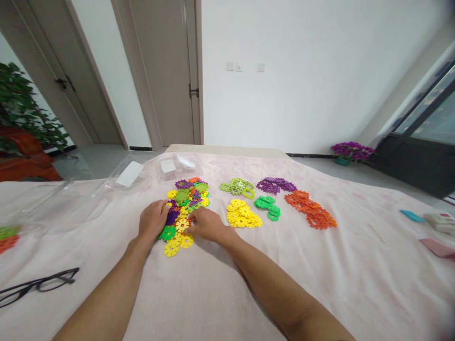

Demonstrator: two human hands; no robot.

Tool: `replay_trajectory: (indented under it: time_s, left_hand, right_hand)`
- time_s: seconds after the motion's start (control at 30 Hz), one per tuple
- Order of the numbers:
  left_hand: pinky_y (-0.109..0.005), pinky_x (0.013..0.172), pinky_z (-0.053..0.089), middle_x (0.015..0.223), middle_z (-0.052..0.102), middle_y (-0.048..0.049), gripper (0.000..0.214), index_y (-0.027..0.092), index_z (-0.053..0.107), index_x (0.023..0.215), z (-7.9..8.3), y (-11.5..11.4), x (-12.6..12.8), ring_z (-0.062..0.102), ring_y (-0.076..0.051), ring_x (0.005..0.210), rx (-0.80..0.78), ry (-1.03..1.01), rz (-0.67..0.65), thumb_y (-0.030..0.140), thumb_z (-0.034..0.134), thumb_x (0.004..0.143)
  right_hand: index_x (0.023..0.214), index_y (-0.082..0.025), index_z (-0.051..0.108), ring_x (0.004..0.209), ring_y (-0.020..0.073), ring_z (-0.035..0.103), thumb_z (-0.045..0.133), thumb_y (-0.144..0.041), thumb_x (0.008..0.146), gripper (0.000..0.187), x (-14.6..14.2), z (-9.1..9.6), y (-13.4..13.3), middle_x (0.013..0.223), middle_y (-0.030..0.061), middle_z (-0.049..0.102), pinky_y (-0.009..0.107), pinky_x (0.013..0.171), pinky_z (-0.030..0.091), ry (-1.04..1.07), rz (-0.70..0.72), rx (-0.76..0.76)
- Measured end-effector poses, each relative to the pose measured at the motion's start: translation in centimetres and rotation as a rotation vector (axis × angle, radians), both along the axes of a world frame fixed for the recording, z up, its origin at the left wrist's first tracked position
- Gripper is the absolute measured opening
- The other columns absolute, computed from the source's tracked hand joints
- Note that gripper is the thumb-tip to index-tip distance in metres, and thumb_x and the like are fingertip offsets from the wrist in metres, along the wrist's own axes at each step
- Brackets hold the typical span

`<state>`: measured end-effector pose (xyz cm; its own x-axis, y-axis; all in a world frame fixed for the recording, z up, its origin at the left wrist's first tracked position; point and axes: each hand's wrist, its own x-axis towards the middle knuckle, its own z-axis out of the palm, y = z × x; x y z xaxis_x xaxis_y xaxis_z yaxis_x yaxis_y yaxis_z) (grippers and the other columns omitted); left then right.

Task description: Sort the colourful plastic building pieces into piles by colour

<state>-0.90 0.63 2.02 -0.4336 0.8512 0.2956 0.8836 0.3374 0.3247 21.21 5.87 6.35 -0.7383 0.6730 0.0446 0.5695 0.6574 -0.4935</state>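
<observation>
A mixed heap of plastic snowflake discs [185,201] in yellow, green, purple and orange lies on the pale cloth. My left hand [153,219] rests on the heap's left edge with its fingers curled over purple and yellow discs. My right hand [206,224] sits at the heap's right side, fingers pinched at a yellow disc [182,225]. To the right lie sorted piles: yellow [242,214], dark green [268,207], light green [238,187], purple [275,185] and orange [311,209].
Clear plastic bags [142,175] lie behind the heap. Black glasses [39,284] rest at the near left. Green and orange discs [7,237] sit at the far left edge. Small teal, white and pink items [433,227] lie at the right. Doors and potted plants stand beyond.
</observation>
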Motion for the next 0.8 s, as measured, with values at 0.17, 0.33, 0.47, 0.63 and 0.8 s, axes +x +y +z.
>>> replay_trajectory:
  time_s: [0.17,0.33,0.47,0.63,0.8]
  left_hand:
    - [-0.035,0.103,0.044,0.130,0.069,-0.0087,0.046,0.018,0.067,0.124,0.0,0.0,0.0,0.061,-0.024,0.121,-0.005,0.006,-0.007,0.037,0.033,0.099]
    - [-0.034,0.101,0.044,0.129,0.069,-0.0087,0.047,0.019,0.067,0.125,0.2,0.0,0.0,0.061,-0.024,0.120,-0.012,0.011,-0.005,0.038,0.033,0.099]
    - [-0.035,0.102,0.044,0.130,0.069,-0.0085,0.046,0.019,0.067,0.124,0.3,-0.1,0.1,0.061,-0.025,0.121,-0.008,-0.009,-0.007,0.037,0.034,0.099]
    - [-0.038,0.101,0.045,0.129,0.069,-0.0089,0.046,0.019,0.067,0.123,0.3,-0.1,0.2,0.061,-0.026,0.120,-0.013,-0.020,-0.008,0.038,0.034,0.099]
    - [-0.037,0.100,0.046,0.130,0.069,-0.0079,0.047,0.021,0.068,0.124,0.3,-0.1,0.1,0.061,-0.026,0.121,-0.023,0.003,0.002,0.040,0.033,0.099]
  right_hand:
    - [0.101,-0.023,0.067,0.078,0.0140,0.062,0.080,-0.031,0.073,0.032,-0.1,0.1,0.5,0.087,-0.0030,0.071,0.022,0.062,0.036,0.116,-0.042,-0.154]
    - [0.086,-0.021,0.067,0.076,0.0124,0.059,0.075,-0.023,0.078,0.011,0.4,1.1,1.3,0.084,-0.0037,0.070,0.022,0.063,0.034,0.240,0.003,-0.073]
    - [0.082,-0.021,0.068,0.078,0.0118,0.058,0.076,-0.024,0.080,0.009,0.7,1.6,1.9,0.087,-0.0031,0.070,0.022,0.064,0.034,0.298,0.012,-0.011]
    - [0.084,-0.020,0.069,0.075,0.0117,0.059,0.075,-0.027,0.082,0.009,1.2,2.0,3.0,0.083,-0.0023,0.071,0.022,0.067,0.038,0.363,-0.044,-0.040]
    - [0.087,-0.018,0.072,0.069,0.0124,0.060,0.068,-0.024,0.081,0.009,3.6,3.1,6.0,0.075,-0.0014,0.070,0.022,0.064,0.040,0.392,-0.193,-0.007]
